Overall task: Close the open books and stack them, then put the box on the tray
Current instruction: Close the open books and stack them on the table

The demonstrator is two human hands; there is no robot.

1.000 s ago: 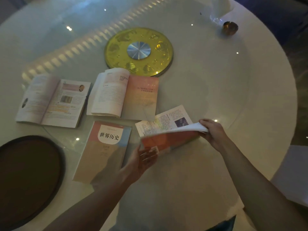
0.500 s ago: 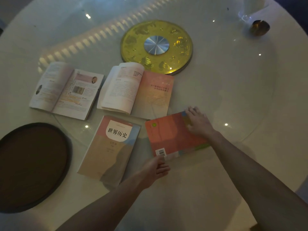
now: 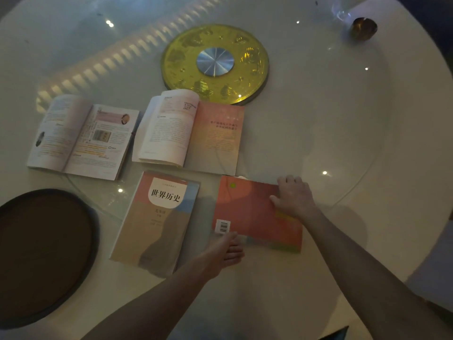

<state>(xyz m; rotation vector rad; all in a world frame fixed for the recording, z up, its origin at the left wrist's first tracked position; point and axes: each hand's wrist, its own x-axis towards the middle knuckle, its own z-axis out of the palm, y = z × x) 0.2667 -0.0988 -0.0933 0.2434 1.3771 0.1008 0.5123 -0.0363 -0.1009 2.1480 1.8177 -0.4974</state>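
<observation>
A closed red book (image 3: pixel 247 209) lies back cover up, with a barcode sticker, near the table's front. My right hand (image 3: pixel 293 195) rests flat on its right part, fingers spread. My left hand (image 3: pixel 226 250) touches its near left corner, fingers loosely curled under the edge. To its left lies a closed history book (image 3: pixel 157 222), cover up. Behind them two open books lie flat: one at the left (image 3: pixel 81 137) and one in the middle (image 3: pixel 191 133). A dark round tray (image 3: pixel 46 253) sits at the front left. No box is in view.
A round gold turntable disc (image 3: pixel 215 62) with a silver hub sits at the centre of the white glass-topped table (image 3: pixel 343 143). A small brown object (image 3: pixel 362 28) stands at the far right. The table's edge curves down the right side.
The red book was half open in both hands a second ago; its cover came down and it now lies shut on the table. My right hand pressed flat onto it.
</observation>
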